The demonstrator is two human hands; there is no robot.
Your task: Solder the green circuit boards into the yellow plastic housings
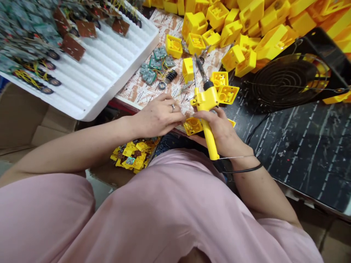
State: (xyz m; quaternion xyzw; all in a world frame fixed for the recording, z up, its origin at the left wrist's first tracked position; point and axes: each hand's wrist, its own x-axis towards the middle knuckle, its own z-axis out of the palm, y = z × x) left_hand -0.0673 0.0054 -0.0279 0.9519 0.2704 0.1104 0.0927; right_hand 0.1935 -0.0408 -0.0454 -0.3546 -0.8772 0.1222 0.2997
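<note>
**Yellow soldering gun [207, 100] in the right hand [223, 133], the left hand [161, 117] beside it**

Nearest, on the viewer's side of the soldering gun, a pink shirt [164, 208] is cut off by the lower edge. Below and left of the gun, loose yellow pieces [133, 155] lie in a container partly covered by the left forearm and shirt. The right hand is closed on the soldering gun, which points away; most of its fingers are hidden. A dark loop [251, 170] crosses the wrist; whether cable or bracelet cannot be told. Left of the gun, the left hand has its fingers bent and tips gathered; whether they pinch anything cannot be seen. Just left of the gun's handle, a yellow housing [193, 128] is partly covered by the hands. Right of the gun's body, two open housings [229, 95] sit on the worktop [296, 146]. Beyond the left hand, left of the gun, lie wired circuit boards [149, 75], their details blurred. Farther left, a white foam tray [120, 54] of boards runs out of frame; well right stands a black fan [285, 82]. Farthest, beyond the gun's tip, heaped yellow housings [263, 22] are cropped above.
</note>
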